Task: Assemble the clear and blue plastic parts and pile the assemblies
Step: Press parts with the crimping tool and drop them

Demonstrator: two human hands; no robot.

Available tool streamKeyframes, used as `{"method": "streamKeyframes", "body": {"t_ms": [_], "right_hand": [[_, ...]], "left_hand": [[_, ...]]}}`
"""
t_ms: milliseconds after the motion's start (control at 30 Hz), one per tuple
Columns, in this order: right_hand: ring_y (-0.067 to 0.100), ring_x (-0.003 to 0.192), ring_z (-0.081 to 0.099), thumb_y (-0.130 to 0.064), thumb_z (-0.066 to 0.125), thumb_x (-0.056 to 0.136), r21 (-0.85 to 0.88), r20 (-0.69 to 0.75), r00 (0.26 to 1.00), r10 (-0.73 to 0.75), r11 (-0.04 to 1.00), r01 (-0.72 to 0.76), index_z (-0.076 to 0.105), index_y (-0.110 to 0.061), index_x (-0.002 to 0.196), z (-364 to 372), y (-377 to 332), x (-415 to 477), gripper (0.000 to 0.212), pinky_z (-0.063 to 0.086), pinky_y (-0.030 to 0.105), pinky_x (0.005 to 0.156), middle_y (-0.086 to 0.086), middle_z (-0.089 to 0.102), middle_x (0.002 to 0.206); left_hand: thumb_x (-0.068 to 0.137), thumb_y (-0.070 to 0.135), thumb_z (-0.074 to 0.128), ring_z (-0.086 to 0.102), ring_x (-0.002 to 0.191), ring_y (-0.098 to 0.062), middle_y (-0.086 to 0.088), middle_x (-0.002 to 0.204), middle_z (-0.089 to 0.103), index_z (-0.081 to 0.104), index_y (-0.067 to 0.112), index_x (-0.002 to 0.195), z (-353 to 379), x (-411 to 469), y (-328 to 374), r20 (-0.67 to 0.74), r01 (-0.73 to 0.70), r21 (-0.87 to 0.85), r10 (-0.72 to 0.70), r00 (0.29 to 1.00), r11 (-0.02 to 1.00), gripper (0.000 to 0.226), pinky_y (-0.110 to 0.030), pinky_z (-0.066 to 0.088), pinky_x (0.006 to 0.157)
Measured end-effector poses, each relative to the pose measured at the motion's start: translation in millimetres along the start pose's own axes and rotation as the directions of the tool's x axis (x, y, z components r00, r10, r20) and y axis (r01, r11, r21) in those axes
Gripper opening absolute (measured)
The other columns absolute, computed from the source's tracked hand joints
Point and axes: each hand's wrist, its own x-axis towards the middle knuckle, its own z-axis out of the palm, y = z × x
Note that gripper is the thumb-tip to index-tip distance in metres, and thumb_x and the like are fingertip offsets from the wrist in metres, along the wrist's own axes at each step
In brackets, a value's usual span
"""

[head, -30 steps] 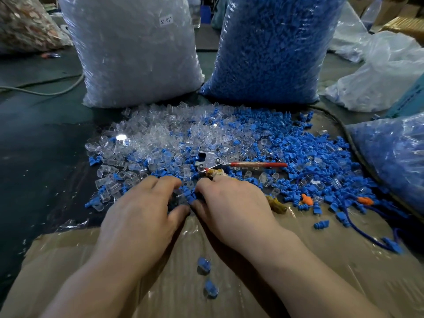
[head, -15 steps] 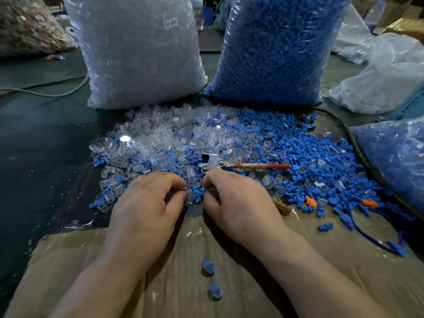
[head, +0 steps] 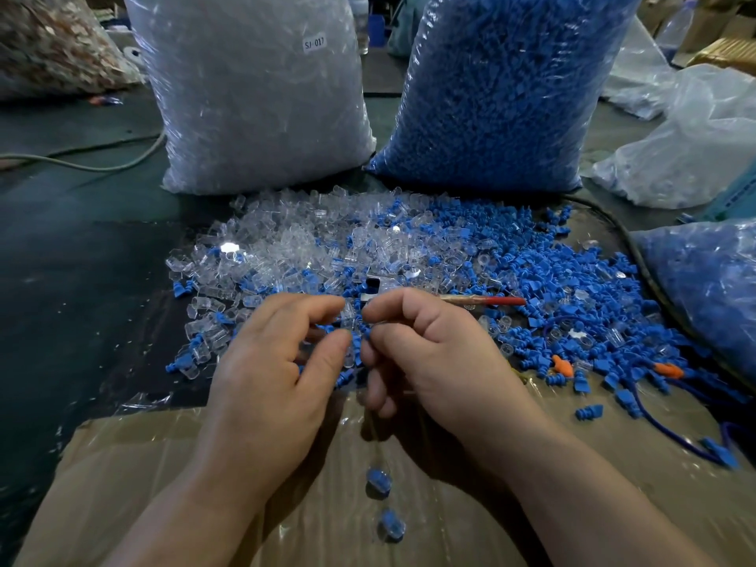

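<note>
Raised higher, left hand [head: 278,370] and right hand [head: 433,354] pinch a clear part [head: 347,319] before the blue-parts bag [head: 503,88].

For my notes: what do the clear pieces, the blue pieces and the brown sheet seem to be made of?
Clear pieces: hard glossy plastic, see-through with bright glints. Blue pieces: matte, ribbed, perhaps soft plastic or rubber. Brown sheet: likely cardboard, under shiny film.

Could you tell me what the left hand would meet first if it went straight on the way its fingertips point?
Almost at once the right hand: the left hand points rightward at it, with only the clear part it pinches between their fingertips. Depth is hard to judge, but they look level.
</note>
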Motion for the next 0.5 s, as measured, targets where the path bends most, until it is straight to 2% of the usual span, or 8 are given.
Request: {"method": "streamKeyframes", "body": {"t_ms": [67,133,200,300,367,433,500], "right_hand": [[0.027,0.057,0.065,-0.010,0.049,0.094,0.094,0.059,0.998,0.021,0.995,-0.026,0.058,-0.019,0.101,0,0,-1,0.014,0.052,0.036,0.051,0.005,0.064,0.074],[0.029,0.060,0.066,-0.011,0.049,0.093,0.084,0.090,0.996,0.017,0.996,-0.024,0.057,-0.024,0.101,0,0,-2,0.018,0.053,0.039,0.054,0.005,0.066,0.075],[0.028,0.059,0.067,-0.011,0.048,0.091,0.034,0.108,0.994,0.010,0.999,-0.014,0.055,-0.031,0.099,0,0,-4,0.023,0.055,0.037,0.055,0.003,0.067,0.074],[0.021,0.057,0.068,-0.014,0.049,0.088,-0.140,0.104,0.994,-0.019,0.990,0.034,0.049,-0.038,0.097,1,-1,-8,0.026,0.055,0.033,0.056,0.005,0.069,0.069],[0.017,0.059,0.068,-0.016,0.053,0.088,-0.265,0.077,0.995,-0.056,0.961,0.075,0.047,-0.041,0.098,1,-1,-9,0.027,0.057,0.036,0.057,0.003,0.068,0.071],[0.011,0.066,0.067,-0.022,0.058,0.088,-0.423,0.046,0.994,-0.103,0.899,0.113,0.043,-0.044,0.103,0,-1,-11,0.030,0.057,0.038,0.063,-0.003,0.066,0.079],[0.001,0.074,0.061,-0.029,0.059,0.088,-0.568,0.048,0.988,-0.146,0.810,0.147,0.038,-0.046,0.109,-2,0,-12,0.035,0.050,0.022,0.064,-0.013,0.062,0.082]], "left_hand": [[0.099,0.036,0.058,0.063,0.094,0.005,0.021,0.094,0.066,0.063,0.044,0.109,1,-1,6,0.018,0.018,-0.108,-0.016,1.000,0.994,0.014,-0.003,0.043,0.078],[0.101,0.041,0.053,0.066,0.090,0.002,0.020,0.092,0.068,0.064,0.045,0.108,2,-3,11,0.064,0.043,-0.185,-0.031,0.997,0.982,0.014,-0.005,0.044,0.076],[0.091,0.049,0.049,0.070,0.083,-0.002,0.018,0.087,0.070,0.066,0.045,0.105,1,-4,14,0.109,0.107,-0.288,-0.078,0.991,0.952,0.022,-0.009,0.048,0.073],[0.078,0.057,0.051,0.072,0.078,-0.008,0.012,0.086,0.073,0.072,0.042,0.105,-1,-5,15,0.187,0.192,-0.359,-0.131,0.974,0.913,0.038,-0.022,0.056,0.071],[0.077,0.058,0.052,0.070,0.084,-0.005,0.014,0.091,0.072,0.074,0.042,0.101,-2,-4,14,0.200,0.162,-0.315,-0.102,0.975,0.935,0.036,-0.017,0.053,0.074],[0.079,0.052,0.058,0.068,0.090,-0.002,0.018,0.095,0.070,0.074,0.044,0.095,-2,-4,15,0.199,0.145,-0.285,-0.089,0.976,0.948,0.024,-0.011,0.049,0.075],[0.084,0.037,0.069,0.067,0.088,-0.002,0.018,0.094,0.070,0.074,0.045,0.090,-2,-3,13,0.196,0.127,-0.262,-0.077,0.978,0.957,0.011,-0.012,0.049,0.074]]}}
